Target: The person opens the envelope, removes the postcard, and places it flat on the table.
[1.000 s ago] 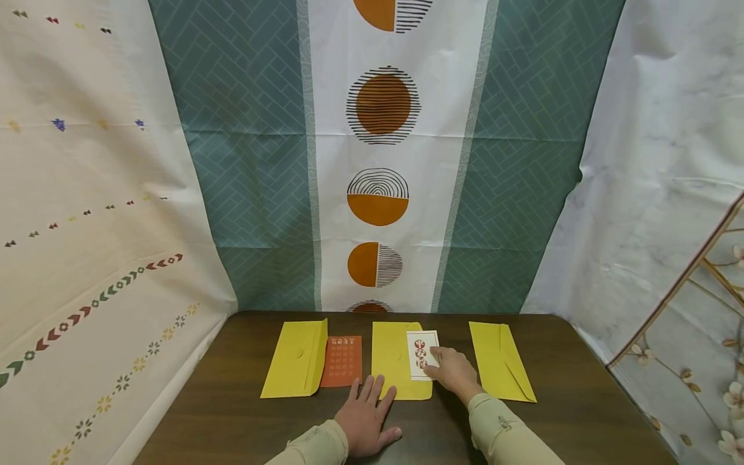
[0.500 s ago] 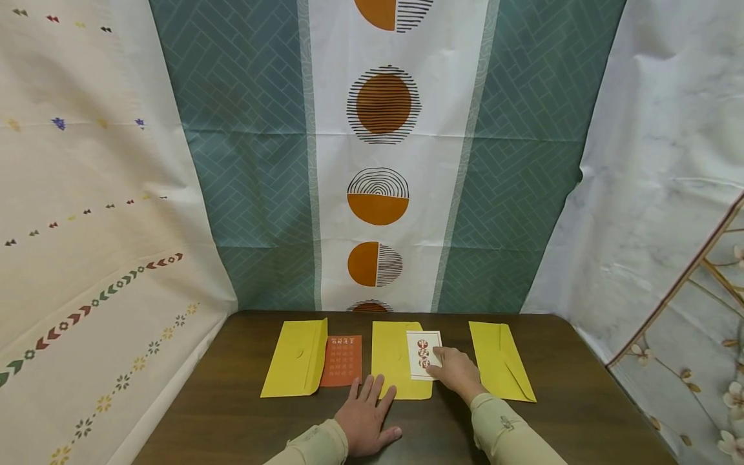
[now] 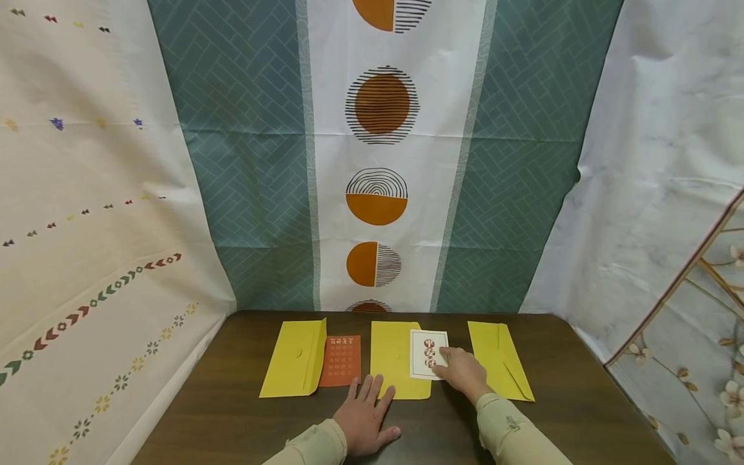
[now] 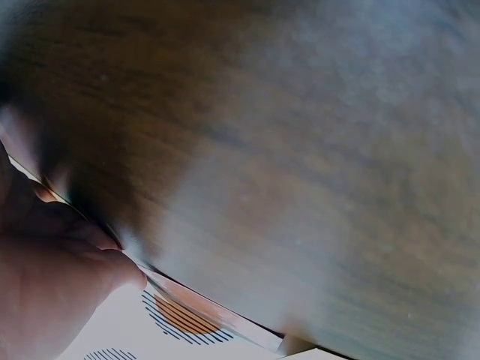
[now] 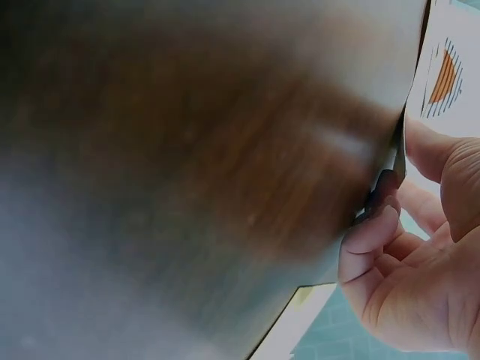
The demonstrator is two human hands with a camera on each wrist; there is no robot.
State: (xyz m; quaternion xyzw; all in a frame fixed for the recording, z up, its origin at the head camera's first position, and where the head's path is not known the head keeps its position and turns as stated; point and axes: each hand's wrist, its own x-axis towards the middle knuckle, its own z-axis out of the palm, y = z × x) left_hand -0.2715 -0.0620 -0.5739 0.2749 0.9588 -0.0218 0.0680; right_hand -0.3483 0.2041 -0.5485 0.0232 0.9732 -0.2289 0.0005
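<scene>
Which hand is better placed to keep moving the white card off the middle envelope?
Right. The right hand has its fingertips on the white card; the left hand lies flat on the table, below the middle envelope.

A makeshift recording booth; patterned cloth backdrops (image 3: 383, 161) hang on three sides around a dark wooden table (image 3: 232, 413).
</scene>
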